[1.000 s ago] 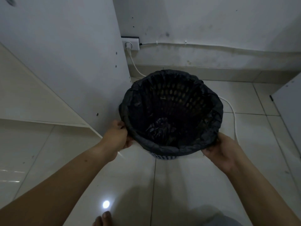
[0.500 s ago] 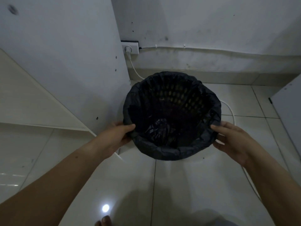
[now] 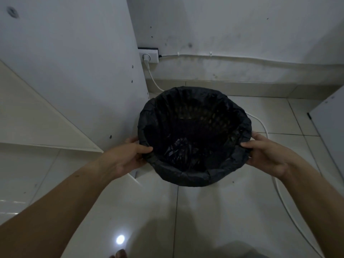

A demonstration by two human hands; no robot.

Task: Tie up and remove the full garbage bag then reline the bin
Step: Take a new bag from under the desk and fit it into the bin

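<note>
left hand [image 3: 130, 155] fingers pinched on black bag [image 3: 178, 174] at rim's left side; right hand [image 3: 268, 155] fingers clamped on right side. bag lines bin [image 3: 201, 116], folded over rim. bin on tiled floor [image 3: 223, 211] near wall socket [image 3: 149, 55].

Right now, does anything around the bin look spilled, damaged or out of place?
Nothing spilled or damaged. The black liner is folded over the bin's rim, both hands gripping it. One oddity: a white cable trails on the floor behind the bin.
</note>
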